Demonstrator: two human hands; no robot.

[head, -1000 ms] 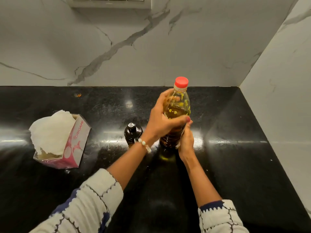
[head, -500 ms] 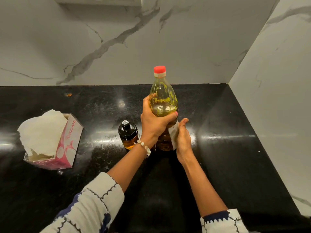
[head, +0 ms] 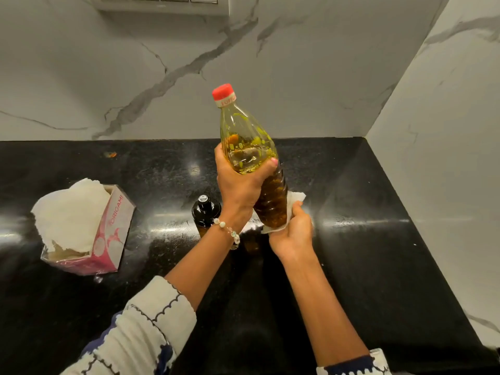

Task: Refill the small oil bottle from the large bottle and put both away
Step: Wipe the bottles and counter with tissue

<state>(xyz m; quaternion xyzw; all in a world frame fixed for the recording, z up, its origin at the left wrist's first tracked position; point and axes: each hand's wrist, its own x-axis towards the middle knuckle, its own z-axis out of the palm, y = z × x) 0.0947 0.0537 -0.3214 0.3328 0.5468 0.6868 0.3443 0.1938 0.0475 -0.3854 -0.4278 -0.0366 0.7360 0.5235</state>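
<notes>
Large bottle (head: 250,147) tilted, lifted off black surface (head: 365,253).
Left hand (head: 240,185) grips its middle; right hand (head: 293,231) presses tissue (head: 295,198) around base; small bottle (head: 206,212) stands capped alongside.

"ORIGAMI" on the pink tissue box (head: 113,228); red lettering on the large bottle (head: 251,147) neck, seemingly illegible.

clear plastic large bottle (head: 247,147), glossy counter (head: 378,253)

The left hand (head: 240,185) covers the clear, red-capped large oil bottle's (head: 249,147) middle; the left wrist hides part of the small dark glass bottle (head: 205,212). The grey wall switch panel (head: 162,4) is cropped.
</notes>
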